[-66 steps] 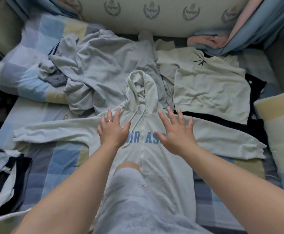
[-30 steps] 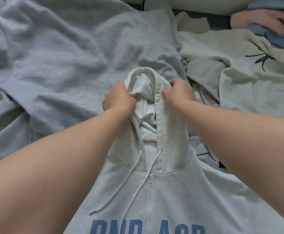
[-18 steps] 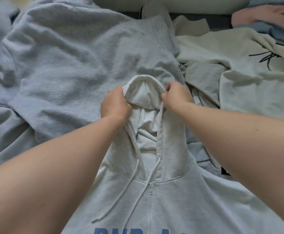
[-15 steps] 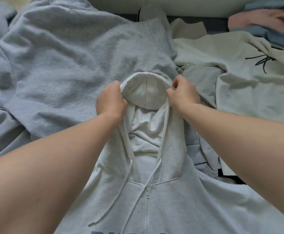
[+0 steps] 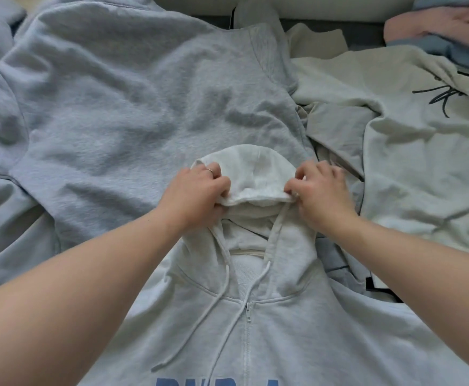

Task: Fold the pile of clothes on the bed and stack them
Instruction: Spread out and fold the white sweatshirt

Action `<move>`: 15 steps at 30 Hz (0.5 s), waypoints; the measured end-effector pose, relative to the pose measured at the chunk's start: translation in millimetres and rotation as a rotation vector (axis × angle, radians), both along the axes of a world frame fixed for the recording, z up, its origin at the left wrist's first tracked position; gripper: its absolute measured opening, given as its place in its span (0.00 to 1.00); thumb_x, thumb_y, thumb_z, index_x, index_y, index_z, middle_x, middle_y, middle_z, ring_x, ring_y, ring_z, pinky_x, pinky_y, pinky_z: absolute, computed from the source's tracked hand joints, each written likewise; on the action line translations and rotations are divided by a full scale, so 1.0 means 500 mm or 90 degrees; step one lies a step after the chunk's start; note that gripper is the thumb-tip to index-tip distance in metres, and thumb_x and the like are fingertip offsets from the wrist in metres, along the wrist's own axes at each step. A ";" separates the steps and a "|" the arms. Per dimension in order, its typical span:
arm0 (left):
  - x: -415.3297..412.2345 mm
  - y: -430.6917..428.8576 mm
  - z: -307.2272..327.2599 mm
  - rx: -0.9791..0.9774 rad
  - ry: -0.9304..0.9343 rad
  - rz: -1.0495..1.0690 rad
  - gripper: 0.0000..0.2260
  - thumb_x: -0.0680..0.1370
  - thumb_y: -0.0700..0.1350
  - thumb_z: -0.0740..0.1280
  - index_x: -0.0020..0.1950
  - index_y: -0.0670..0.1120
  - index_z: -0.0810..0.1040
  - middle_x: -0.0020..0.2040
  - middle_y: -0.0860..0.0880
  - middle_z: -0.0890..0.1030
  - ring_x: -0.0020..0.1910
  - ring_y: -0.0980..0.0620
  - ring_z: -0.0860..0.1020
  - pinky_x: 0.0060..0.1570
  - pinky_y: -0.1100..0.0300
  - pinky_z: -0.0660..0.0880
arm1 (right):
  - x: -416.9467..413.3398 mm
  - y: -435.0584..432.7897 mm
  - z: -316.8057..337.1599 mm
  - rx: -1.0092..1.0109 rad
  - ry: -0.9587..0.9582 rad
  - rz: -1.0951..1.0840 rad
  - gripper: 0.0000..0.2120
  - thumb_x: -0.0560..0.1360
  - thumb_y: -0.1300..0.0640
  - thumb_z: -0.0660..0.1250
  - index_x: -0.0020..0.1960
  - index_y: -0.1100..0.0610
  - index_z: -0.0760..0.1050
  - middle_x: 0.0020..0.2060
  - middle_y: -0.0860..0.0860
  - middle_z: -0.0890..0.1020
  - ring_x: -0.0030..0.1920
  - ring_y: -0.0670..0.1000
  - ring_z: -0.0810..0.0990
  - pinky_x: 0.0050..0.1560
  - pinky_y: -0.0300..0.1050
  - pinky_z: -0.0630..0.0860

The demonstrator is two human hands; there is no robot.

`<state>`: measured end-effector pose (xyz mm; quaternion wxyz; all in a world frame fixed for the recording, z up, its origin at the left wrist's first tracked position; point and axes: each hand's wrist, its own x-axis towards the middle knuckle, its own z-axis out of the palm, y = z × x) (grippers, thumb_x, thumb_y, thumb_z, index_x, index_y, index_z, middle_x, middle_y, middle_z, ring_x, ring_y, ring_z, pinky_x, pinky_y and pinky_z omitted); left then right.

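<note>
We hold the hood [image 5: 255, 171] of the zip hoodie [image 5: 283, 316], spread face-up over a grey sweatshirt [image 5: 130, 107], each grip (left hand [image 5: 197, 193], right hand [image 5: 322, 193]) pinching its rim, apparently to fold it flat downward.

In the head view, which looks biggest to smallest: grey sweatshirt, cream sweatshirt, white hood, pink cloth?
1. grey sweatshirt
2. cream sweatshirt
3. white hood and pink cloth look alike; the cloth is farther and cropped, so unranked.

Bare forearms [image 5: 88, 274] extended forward, left hand [image 5: 197, 192] (ring [image 5: 210, 170] on a finger) and right hand [image 5: 322, 192] pinching the hood [image 5: 255, 174]
</note>
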<state>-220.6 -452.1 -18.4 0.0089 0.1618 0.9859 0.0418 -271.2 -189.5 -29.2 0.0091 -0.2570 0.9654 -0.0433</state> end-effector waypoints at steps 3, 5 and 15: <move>-0.001 0.012 0.022 0.031 -0.171 0.091 0.23 0.77 0.70 0.58 0.42 0.52 0.77 0.44 0.57 0.76 0.42 0.54 0.75 0.35 0.57 0.67 | -0.004 -0.016 0.026 0.033 -0.107 -0.020 0.15 0.78 0.52 0.56 0.47 0.47 0.83 0.51 0.46 0.76 0.59 0.52 0.71 0.70 0.55 0.55; -0.015 0.023 0.034 0.085 -0.133 0.183 0.25 0.81 0.65 0.55 0.39 0.48 0.76 0.38 0.53 0.77 0.39 0.50 0.77 0.33 0.56 0.66 | -0.021 -0.040 0.046 0.004 -0.124 -0.079 0.19 0.78 0.47 0.52 0.42 0.51 0.80 0.41 0.46 0.79 0.52 0.53 0.76 0.67 0.55 0.58; -0.102 0.059 0.024 0.162 -0.284 0.336 0.45 0.74 0.51 0.75 0.82 0.52 0.50 0.71 0.45 0.74 0.70 0.41 0.71 0.68 0.45 0.68 | -0.097 -0.099 0.020 -0.039 -0.340 -0.241 0.50 0.69 0.45 0.76 0.80 0.42 0.48 0.77 0.55 0.57 0.76 0.61 0.56 0.74 0.62 0.57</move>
